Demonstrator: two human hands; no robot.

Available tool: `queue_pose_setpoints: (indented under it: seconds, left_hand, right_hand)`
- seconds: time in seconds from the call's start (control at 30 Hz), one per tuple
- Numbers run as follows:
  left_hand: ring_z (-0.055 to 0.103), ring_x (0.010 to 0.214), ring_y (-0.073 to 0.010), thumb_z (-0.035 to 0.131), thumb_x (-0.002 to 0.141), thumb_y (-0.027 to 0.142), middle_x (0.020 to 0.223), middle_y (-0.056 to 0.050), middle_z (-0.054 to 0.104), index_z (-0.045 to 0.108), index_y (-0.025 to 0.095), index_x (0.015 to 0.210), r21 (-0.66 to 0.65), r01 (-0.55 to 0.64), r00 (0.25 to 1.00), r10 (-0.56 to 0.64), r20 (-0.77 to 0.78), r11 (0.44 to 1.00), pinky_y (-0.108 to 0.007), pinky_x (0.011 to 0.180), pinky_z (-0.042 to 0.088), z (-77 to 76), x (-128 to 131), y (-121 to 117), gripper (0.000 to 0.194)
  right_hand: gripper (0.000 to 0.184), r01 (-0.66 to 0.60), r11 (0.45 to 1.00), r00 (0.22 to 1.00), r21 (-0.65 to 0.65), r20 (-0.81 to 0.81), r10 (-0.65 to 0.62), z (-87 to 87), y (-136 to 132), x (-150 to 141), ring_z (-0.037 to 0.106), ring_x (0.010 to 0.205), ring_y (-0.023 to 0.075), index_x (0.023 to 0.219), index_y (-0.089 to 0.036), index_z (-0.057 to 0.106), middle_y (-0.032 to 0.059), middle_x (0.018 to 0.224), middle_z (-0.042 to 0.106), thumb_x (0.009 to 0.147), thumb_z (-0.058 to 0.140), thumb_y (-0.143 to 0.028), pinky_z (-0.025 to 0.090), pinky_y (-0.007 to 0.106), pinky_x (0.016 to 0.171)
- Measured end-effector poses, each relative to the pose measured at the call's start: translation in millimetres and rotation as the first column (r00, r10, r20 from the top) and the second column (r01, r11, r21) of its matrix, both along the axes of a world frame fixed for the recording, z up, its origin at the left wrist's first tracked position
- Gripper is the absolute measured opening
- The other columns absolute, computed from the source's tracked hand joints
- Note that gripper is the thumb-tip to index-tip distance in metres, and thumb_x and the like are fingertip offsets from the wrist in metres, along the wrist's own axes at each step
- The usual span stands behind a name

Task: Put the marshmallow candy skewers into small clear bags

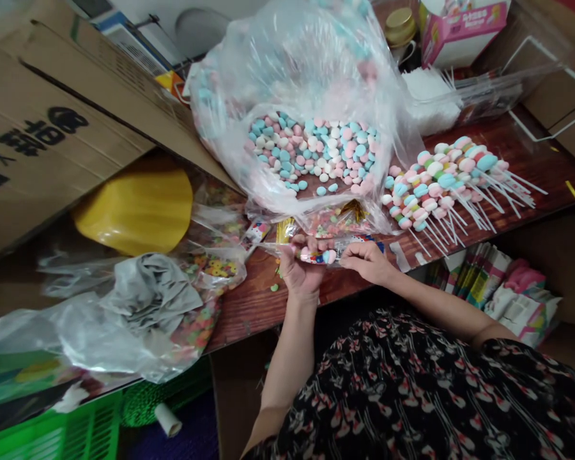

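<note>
A candy skewer in a clear printed wrapper lies across my left hand, whose thumb and curled fingers hold it. At the wrapper's right end, my right hand is closed in a pinch; the exact spot its fingertips grip is too small to make out. Just beyond my hands stands a large clear plastic bag, open toward me, full of pink, blue and white candies. Finished-looking candy skewers are piled to the right, their white sticks pointing toward me. Gold twist ties lie behind my left hand.
A cardboard box and a yellow scoop-like piece are at left. Bags of ring candies and a grey cloth lie nearer. White sticks fill a clear tray at back right. The wooden table's front edge runs below my hands.
</note>
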State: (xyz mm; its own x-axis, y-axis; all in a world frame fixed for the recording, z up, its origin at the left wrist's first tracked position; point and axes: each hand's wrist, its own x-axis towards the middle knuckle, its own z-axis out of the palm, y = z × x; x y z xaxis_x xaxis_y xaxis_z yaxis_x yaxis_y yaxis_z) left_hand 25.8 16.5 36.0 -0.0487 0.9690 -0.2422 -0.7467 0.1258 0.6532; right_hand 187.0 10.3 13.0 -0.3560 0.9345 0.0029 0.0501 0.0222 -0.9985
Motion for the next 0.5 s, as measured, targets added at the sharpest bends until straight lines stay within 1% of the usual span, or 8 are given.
queue_pose_setpoints:
  seconds: [0.07, 0.13, 0.2, 0.27, 0.33, 0.4, 0.47, 0.5]
  left_hand:
    - [0.060, 0.067, -0.0146, 0.081, 0.063, 0.056, 0.064, 0.004, 0.055, 0.063, 0.022, 0.076, 0.038, 0.037, 0.999, -0.037, -0.011, 0.999, -0.043, 0.090, 0.052, -2.1, -2.4, -2.7, 0.041]
    - [0.061, 0.068, -0.0143, 0.084, 0.062, 0.049, 0.065, 0.005, 0.055, 0.062, 0.021, 0.075, 0.064, 0.064, 0.998, -0.064, -0.007, 0.996, -0.044, 0.093, 0.051, -3.7, -4.0, -4.4, 0.038]
    - [0.062, 0.069, -0.0143, 0.085, 0.063, 0.045, 0.066, 0.004, 0.056, 0.060, 0.020, 0.071, 0.051, 0.065, 0.998, -0.064, -0.004, 0.997, -0.044, 0.093, 0.052, -4.4, -3.8, -4.6, 0.036]
    - [0.064, 0.073, -0.0158, 0.084, 0.065, 0.045, 0.069, 0.003, 0.060, 0.059, 0.018, 0.068, -0.011, 0.049, 0.999, -0.049, -0.003, 0.999, -0.043, 0.091, 0.053, -4.0, -2.1, -3.6, 0.036]
    - [0.065, 0.076, -0.0180, 0.081, 0.068, 0.048, 0.070, 0.001, 0.063, 0.060, 0.018, 0.067, -0.091, 0.023, 1.000, -0.022, 0.009, 0.996, -0.043, 0.089, 0.054, -2.9, -0.2, -2.0, 0.037]
    - [0.066, 0.078, -0.0192, 0.077, 0.072, 0.052, 0.069, 0.000, 0.064, 0.059, 0.017, 0.066, -0.152, -0.014, 0.999, 0.019, 0.035, 0.988, -0.043, 0.087, 0.054, -1.7, 0.6, -0.1, 0.040]
    - [0.066, 0.075, -0.0179, 0.073, 0.075, 0.055, 0.066, 0.000, 0.062, 0.057, 0.017, 0.063, -0.173, -0.059, 0.995, 0.072, 0.069, 0.983, -0.042, 0.086, 0.055, -1.1, 0.3, 1.6, 0.043]
    - [0.065, 0.073, -0.0166, 0.071, 0.076, 0.055, 0.064, 0.001, 0.061, 0.055, 0.016, 0.062, -0.172, -0.077, 0.992, 0.093, 0.086, 0.982, -0.041, 0.086, 0.055, -1.1, 0.1, 2.1, 0.044]
  right_hand:
    - [0.024, -0.034, 0.997, 0.999, -0.066, -0.035, 0.032, 1.4, 2.2, 1.5, 0.034, 0.052, 0.0073, 0.059, -0.017, 0.053, -0.0061, 0.053, 0.040, 0.078, 0.058, -0.030, 0.027, 0.022, 0.052]
    - [0.024, -0.034, 0.997, 0.999, -0.067, -0.044, 0.031, 2.7, 2.1, 3.5, 0.034, 0.052, 0.0071, 0.059, -0.017, 0.053, -0.0063, 0.053, 0.040, 0.078, 0.058, -0.031, 0.027, 0.022, 0.052]
    - [0.025, 0.021, 1.000, 1.000, -0.008, -0.017, -0.021, 3.7, -0.4, 5.5, 0.036, 0.052, 0.0074, 0.060, -0.017, 0.054, -0.0057, 0.054, 0.042, 0.081, 0.057, -0.030, 0.028, 0.022, 0.053]
    - [0.024, 0.101, 0.984, 0.992, 0.148, 0.058, -0.110, 4.3, -4.3, 7.4, 0.041, 0.055, 0.0083, 0.063, -0.017, 0.055, -0.0041, 0.057, 0.048, 0.085, 0.055, -0.028, 0.031, 0.023, 0.056]
    - [0.024, 0.128, 0.912, 0.964, 0.391, 0.169, -0.207, 4.1, -8.0, 9.5, 0.046, 0.058, 0.0096, 0.066, -0.017, 0.056, -0.0016, 0.061, 0.054, 0.088, 0.050, -0.024, 0.033, 0.024, 0.060]
    - [0.025, 0.065, 0.793, 0.911, 0.606, 0.288, -0.295, 3.3, -10.7, 11.7, 0.047, 0.060, 0.0109, 0.067, -0.017, 0.057, 0.0002, 0.062, 0.056, 0.090, 0.047, -0.021, 0.031, 0.026, 0.061]
    - [0.027, -0.024, 0.690, 0.852, 0.723, 0.376, -0.364, 2.1, -12.4, 13.4, 0.045, 0.059, 0.0117, 0.066, -0.018, 0.057, 0.0010, 0.061, 0.056, 0.090, 0.046, -0.020, 0.029, 0.028, 0.061]
    - [0.028, -0.059, 0.659, 0.828, 0.749, 0.406, -0.387, 1.5, -13.1, 13.7, 0.044, 0.058, 0.0119, 0.065, -0.018, 0.056, 0.0010, 0.060, 0.056, 0.091, 0.046, -0.021, 0.028, 0.029, 0.060]
